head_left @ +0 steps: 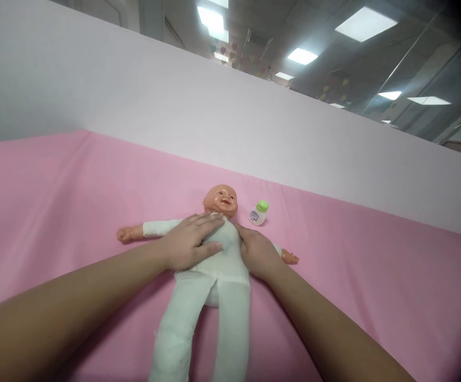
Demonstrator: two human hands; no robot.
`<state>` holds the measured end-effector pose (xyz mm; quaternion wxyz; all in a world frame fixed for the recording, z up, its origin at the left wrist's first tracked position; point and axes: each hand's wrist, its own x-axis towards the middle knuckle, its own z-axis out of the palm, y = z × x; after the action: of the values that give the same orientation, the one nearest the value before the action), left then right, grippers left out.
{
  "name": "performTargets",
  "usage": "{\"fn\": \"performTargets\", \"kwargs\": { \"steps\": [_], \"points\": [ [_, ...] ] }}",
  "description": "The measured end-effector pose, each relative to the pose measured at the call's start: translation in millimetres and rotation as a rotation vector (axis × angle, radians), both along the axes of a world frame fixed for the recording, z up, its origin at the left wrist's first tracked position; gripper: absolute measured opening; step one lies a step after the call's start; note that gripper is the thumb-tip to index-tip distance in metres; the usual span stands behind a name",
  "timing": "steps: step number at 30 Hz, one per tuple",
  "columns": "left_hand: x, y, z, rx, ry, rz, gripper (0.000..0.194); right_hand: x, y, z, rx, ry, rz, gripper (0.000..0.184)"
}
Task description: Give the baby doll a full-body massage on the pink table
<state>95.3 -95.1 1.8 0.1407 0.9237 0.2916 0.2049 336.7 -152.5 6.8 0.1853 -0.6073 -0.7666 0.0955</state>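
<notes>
A baby doll (224, 254) with a white cloth body and a hard plastic head and hands lies on its back, arms spread wide. My left hand (193, 241) lies flat across its upper chest, fingers stretched out and holding nothing. On the doll's other side, my right hand (256, 249) rests against its shoulder and upper arm. The right fingers are straight and only partly visible, with no object seen in them. Just beyond that hand is a small clear bottle (258, 213) with a green cap and a printed label.
Pink sheeting (353, 276) with soft creases covers the surface under the doll. Behind it rises a plain white wall (174, 106). Above the wall, a glass pane (318, 69) shows bright ceiling lights and small heart-shaped decorations.
</notes>
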Motion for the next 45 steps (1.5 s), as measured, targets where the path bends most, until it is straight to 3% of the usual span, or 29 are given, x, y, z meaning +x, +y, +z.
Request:
{"fn": "performTargets", "kwargs": {
  "steps": [3, 7, 10, 13, 16, 21, 26, 30, 34, 38, 42, 45],
  "points": [
    [-1, 1, -0.3, 0.027, -0.037, 0.074, 0.070, 2, -1, -0.7, 0.043, 0.029, -0.006, 0.054],
    [-6, 7, 2.4, 0.010, -0.028, 0.211, 0.058, -2, -15, 0.6, 0.244, 0.076, 0.043, 0.047],
    [-7, 12, 4.1, -0.012, -0.024, 0.226, 0.053, -14, -40, 9.3, 0.361, 0.089, 0.348, 0.045],
    [-7, 13, 3.8, -0.008, -0.047, 0.227, 0.053, -30, -65, 18.0, 0.271, 0.060, 0.712, 0.057],
    [-6, 12, 2.7, -0.007, -0.057, 0.248, 0.053, -41, -74, 19.4, 0.165, 0.001, 0.795, 0.066],
    [-8, 12, 1.8, -0.042, -0.044, 0.251, 0.051, -31, -50, 15.3, 0.047, -0.066, 0.640, 0.082],
    [-8, 13, 2.5, -0.039, -0.049, 0.238, 0.054, -6, -18, 8.5, 0.014, -0.031, 0.475, 0.077],
    [-10, 13, 4.7, -0.036, 0.022, 0.214, 0.058, 7, -8, 4.3, 0.067, 0.023, 0.286, 0.070],
    [-27, 18, 6.0, -0.003, 0.190, 0.202, 0.055, 17, -7, 8.4, 0.008, -0.004, 0.145, 0.052],
    [-57, 34, 8.8, 0.010, 0.360, 0.313, 0.060, 32, -4, 10.4, -0.050, -0.135, 0.011, 0.050],
    [-90, 58, 14.5, -0.051, 0.421, 0.444, 0.076, 62, 3, 10.9, -0.135, -0.194, -0.143, 0.072],
    [-112, 75, 12.9, -0.138, 0.376, 0.545, 0.076, 95, 4, 12.6, -0.228, -0.162, -0.210, 0.093]
  ]
}}
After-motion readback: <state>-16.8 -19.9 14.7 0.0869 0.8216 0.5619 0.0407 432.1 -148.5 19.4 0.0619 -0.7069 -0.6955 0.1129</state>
